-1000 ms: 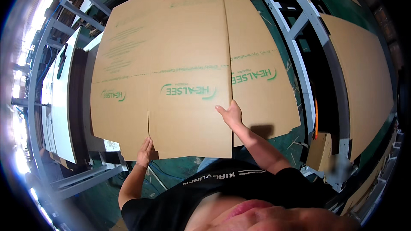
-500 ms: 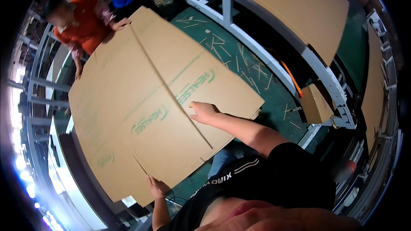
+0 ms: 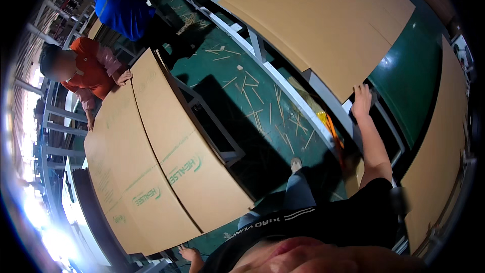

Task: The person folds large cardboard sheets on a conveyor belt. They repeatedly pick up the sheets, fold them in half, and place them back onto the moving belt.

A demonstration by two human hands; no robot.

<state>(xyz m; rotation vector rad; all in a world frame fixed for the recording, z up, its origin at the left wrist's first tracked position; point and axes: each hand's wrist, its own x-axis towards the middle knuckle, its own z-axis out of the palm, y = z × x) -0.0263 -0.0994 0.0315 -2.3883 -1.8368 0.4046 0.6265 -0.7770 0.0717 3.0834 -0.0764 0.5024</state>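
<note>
A large cardboard sheet (image 3: 134,151) with green print lies to the left, with a long dark crease or gap running along it. At its near edge is my left hand (image 3: 189,253), its fingers stretched out at the board's rim; part of that hand is hard to make out. On the right, my right arm reaches far out to a plain brown cardboard sheet (image 3: 323,20). My right hand (image 3: 361,103) is at that sheet's near corner, fingers extended and apart beside the edge. No firm grip shows there.
A person in an orange top (image 3: 93,73) has both hands on the printed board's far end. Someone in blue (image 3: 124,7) stands farther back. Metal frame rails (image 3: 283,93) run beneath the right-hand sheet. Thin strips (image 3: 270,111) litter the green floor. Another brown sheet (image 3: 434,156) stands far right.
My right hand has left the printed board and swung right to the plain sheet's corner. My left hand has slid to the near rim. The view has turned right.
</note>
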